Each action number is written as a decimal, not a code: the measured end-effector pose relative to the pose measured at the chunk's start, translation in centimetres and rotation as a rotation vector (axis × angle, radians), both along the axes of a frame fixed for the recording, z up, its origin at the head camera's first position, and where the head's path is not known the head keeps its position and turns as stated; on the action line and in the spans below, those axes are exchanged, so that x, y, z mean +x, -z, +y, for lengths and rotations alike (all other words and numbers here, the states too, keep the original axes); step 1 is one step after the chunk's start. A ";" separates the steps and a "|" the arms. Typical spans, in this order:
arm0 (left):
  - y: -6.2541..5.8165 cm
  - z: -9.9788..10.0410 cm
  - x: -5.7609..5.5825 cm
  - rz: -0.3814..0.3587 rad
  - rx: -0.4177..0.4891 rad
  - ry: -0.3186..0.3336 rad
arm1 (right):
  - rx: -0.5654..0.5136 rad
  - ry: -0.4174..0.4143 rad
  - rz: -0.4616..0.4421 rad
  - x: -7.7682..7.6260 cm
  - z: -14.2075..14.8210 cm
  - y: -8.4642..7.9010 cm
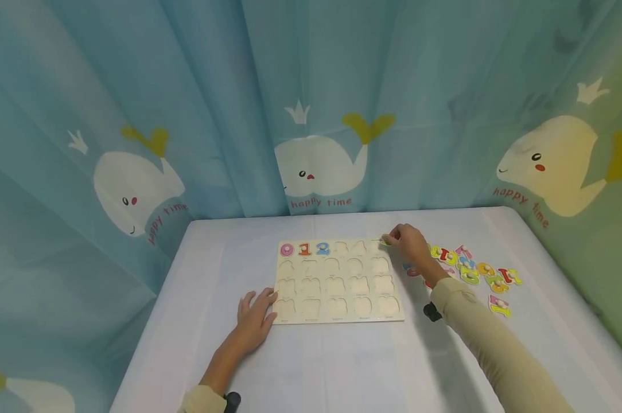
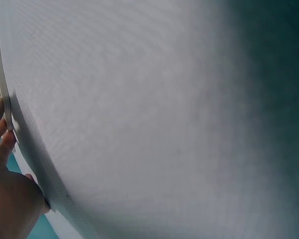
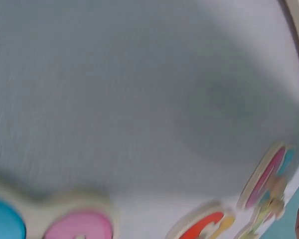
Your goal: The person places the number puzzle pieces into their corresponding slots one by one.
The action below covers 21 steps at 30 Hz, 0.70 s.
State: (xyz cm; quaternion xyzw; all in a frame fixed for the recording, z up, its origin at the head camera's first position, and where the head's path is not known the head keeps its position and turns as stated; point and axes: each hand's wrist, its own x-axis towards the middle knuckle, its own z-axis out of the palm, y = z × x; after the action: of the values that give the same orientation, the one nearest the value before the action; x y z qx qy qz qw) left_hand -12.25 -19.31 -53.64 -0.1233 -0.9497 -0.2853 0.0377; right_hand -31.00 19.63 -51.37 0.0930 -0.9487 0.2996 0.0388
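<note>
A pale wooden number puzzle board (image 1: 318, 315) lies on the table with rows of cut-out recesses. Its top row holds a pink 0 (image 1: 287, 249), a red 1 (image 1: 304, 249) and a blue 2 (image 1: 323, 248). At the board's top right corner, my right hand (image 1: 411, 246) pinches a small green puzzle piece (image 1: 385, 241); its number is too small to read. My left hand (image 1: 254, 321) rests at the lower left edge, fingers spread and touching the board. In the left wrist view, the fingertips of the left hand (image 2: 12, 194) meet the board's side.
Several colourful number pieces (image 1: 468, 275) lie scattered right of the board, partly behind my right forearm. A pink and yellow piece (image 1: 499, 305) lies nearer the front. A white cloth covers the table (image 1: 321, 367). Blue whale-print curtains (image 1: 213, 143) hang around it.
</note>
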 end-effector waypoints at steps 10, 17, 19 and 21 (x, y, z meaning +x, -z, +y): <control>-0.3 -0.4 -0.8 -0.002 -0.022 0.003 | -0.052 -0.036 -0.100 -0.6 -4.4 0.5; 0.0 -0.1 -0.6 -0.012 -0.013 0.012 | -0.062 -0.085 -0.145 0.3 -6.8 0.7; 0.1 -0.1 -0.5 -0.011 -0.010 0.017 | -0.068 -0.107 -0.155 0.4 -6.9 0.8; 0.1 -0.2 -0.4 -0.013 -0.014 0.014 | -0.061 -0.149 -0.148 0.3 -6.6 1.0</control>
State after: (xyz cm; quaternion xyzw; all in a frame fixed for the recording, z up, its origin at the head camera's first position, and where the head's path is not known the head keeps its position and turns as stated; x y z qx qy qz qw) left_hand -12.70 -19.54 -53.78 -0.1284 -0.9511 -0.2795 0.0284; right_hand -30.72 13.01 -52.40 0.1398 -0.9299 0.3364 -0.0512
